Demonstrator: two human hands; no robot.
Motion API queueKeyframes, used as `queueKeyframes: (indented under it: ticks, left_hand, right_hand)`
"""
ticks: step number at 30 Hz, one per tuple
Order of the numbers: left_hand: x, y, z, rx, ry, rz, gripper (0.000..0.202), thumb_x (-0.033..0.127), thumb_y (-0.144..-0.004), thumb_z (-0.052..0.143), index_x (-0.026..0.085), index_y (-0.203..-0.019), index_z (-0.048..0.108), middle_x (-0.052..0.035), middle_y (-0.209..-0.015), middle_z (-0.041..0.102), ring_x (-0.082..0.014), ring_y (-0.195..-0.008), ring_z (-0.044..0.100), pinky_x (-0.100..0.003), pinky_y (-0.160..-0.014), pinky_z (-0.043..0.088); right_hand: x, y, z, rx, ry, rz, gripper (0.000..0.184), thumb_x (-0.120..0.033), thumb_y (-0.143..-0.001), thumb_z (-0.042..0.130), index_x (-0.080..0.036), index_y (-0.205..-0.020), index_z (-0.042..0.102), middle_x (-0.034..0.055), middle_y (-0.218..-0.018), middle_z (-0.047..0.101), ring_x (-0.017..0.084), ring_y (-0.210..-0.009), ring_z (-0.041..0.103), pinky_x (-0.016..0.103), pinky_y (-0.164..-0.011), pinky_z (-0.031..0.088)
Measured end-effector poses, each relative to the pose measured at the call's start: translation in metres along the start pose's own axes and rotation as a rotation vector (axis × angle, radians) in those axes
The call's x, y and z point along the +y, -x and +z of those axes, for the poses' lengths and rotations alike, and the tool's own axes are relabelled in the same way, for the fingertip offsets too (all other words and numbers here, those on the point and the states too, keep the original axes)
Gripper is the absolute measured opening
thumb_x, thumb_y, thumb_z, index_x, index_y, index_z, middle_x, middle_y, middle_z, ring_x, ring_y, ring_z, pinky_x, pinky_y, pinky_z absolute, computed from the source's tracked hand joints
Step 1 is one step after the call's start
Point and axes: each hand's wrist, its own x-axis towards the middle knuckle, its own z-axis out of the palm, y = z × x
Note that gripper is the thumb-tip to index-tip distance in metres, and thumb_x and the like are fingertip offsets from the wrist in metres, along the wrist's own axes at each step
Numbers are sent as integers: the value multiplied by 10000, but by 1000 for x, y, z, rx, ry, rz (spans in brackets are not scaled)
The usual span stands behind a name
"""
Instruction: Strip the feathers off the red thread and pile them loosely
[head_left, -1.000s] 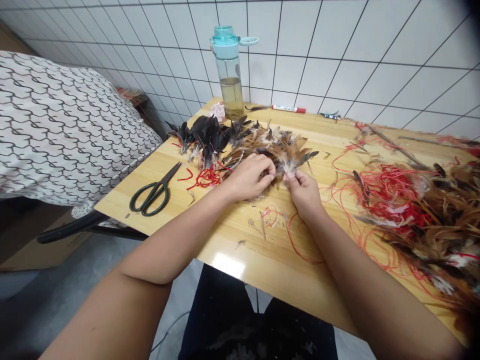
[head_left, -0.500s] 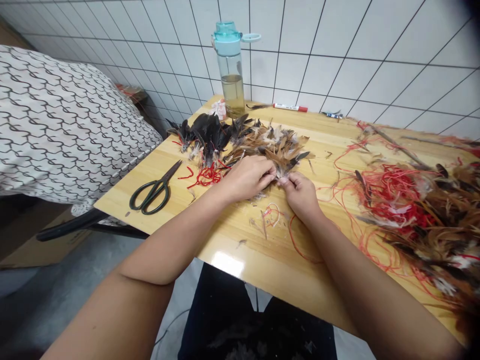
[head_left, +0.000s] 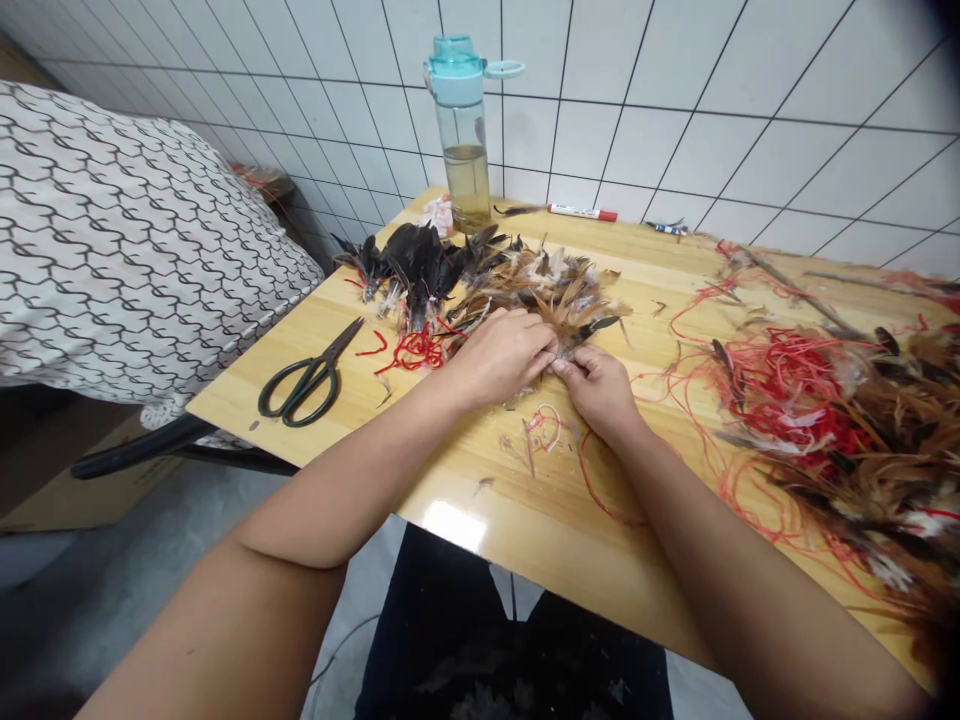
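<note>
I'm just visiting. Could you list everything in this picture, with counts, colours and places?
Scissors: one pair, dark, table's left
Bottle: one, clear and aqua, table's far edge
Crumpled wad: one, white and pink, beside bottle
Marker: one, white and red, near wall
Small object: one, blue and white, right of marker, unclear
Black feathers: uncountable, black, left of centre
Brown feathers: uncountable, mostly brown, centre and far right
String: uncountable, mostly red, right and left of centre
Sticks: at least two, dark, back right
Table: one, pale wood, centre
Wall: one, white tiles, back
Cloth: one, white and dark, left
Trousers: one pair, dark, below
Left hand: one, bare, at brown feathers
Right hand: one, bare, pinching brown feathers
</note>
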Motion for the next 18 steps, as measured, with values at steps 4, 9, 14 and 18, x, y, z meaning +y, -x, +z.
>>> queueKeyframes:
  ticks: [4, 9, 14, 18]
  left_hand:
    - [3, -2, -2, 99, 166, -32, 147, 196, -893, 520, 171, -1007, 609, -56, -959, 667, -175, -917, 592, -310, -831, 450]
    - [2, -3, -19, 393, 184, -228, 255, 164, -879, 500, 156, -1122, 577, -96, -1132, 618, -169, -991, 568, -300, -861, 463]
    - [-14, -1, -29, 234, 135, -317, 99, 162, -830, 536, 163, -849, 633, -40, -852, 632, -149, -807, 559, -288, -782, 458]
    - [-24, 1, -24, -109, 81, -310, 75, 146, -750, 597, 168, -720, 662, -25, -740, 625, -146, -713, 549, -279, -714, 436]
  right_hand:
    - [1, 0, -1, -11, -39, 6, 184, -244, -798, 574, -203, -622, 608, 30, -704, 604, 186, -745, 555, 326, -740, 417]
    - [-1, 0, -4, 29, -171, 106, 191, -299, -816, 525, -197, -683, 616, -1, -658, 565, 160, -675, 511, 300, -697, 399]
    - [0, -1, -7, 67, -355, 186, 238, -410, -812, 526, -197, -730, 592, -9, -674, 552, 140, -633, 464, 284, -648, 371]
    - [0, 0, -7, 59, -347, 202, 281, -477, -792, 544, -208, -724, 585, -20, -616, 500, 143, -610, 441, 284, -625, 359]
